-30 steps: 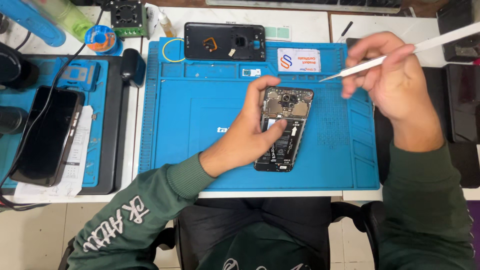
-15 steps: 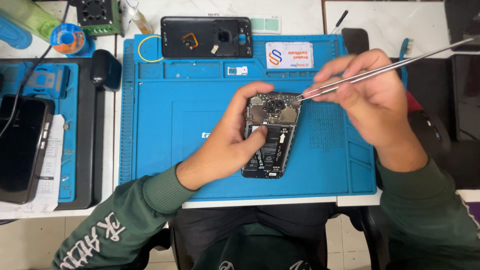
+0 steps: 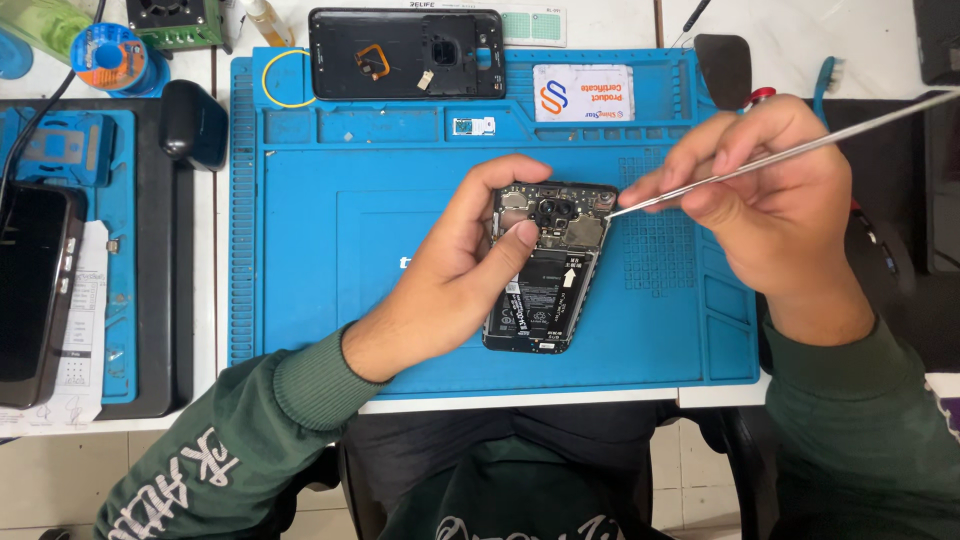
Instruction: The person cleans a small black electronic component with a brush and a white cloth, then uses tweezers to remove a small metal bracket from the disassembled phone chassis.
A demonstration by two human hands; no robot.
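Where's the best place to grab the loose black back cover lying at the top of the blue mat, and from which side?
Take the black back cover by its two long edges, pinching across the short width from above. It lies flat, inner face up, with its long side running left to right. Probably grip toward the left half: there the edges show bare, away from the camera cutout. Both hands are occupied: left hand steadies the opened phone, right hand holds tweezers.

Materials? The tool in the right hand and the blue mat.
Tweezers: likely steel, a thin rod with a bright silvery sheen, tip at the opened phone.
Blue mat: probably silicone or rubber, matte with moulded compartments and ridges.
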